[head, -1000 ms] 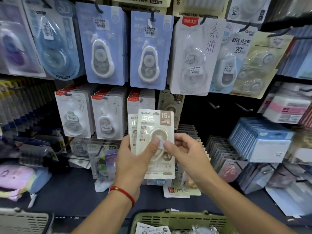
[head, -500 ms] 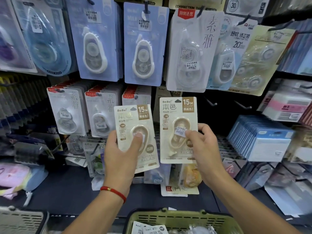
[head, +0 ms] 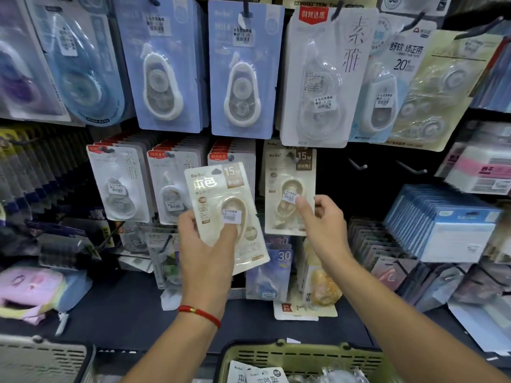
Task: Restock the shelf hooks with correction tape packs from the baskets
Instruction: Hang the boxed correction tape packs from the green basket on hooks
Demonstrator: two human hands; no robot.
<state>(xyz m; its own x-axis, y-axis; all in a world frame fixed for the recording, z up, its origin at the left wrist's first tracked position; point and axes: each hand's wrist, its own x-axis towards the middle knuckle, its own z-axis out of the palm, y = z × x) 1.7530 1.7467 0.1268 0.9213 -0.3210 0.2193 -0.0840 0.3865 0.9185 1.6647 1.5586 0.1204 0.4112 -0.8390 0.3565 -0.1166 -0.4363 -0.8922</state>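
Since half a second ago, the right hand (head: 322, 225) has carried its cream card-backed correction tape pack (head: 289, 189) up and away to the black wire shelf hook (head: 290, 155), where the pack's top hole now sits at the hook and the card hangs upright; the fingertips (head: 300, 201) touch its blister, though whether they pinch it or are letting go I cannot tell. Just left of that hung pack, the left hand (head: 206, 244) grips a second, matching cream pack (head: 226, 214), thumb across the blister, long axis tilted with its top leaning left. That pack's hanging hole lies lower than the hook and to its left, so it is probably next. Two bare hooks (head: 358, 164) stand to the right. Below, a green plastic basket (head: 276, 352) holds more packs.
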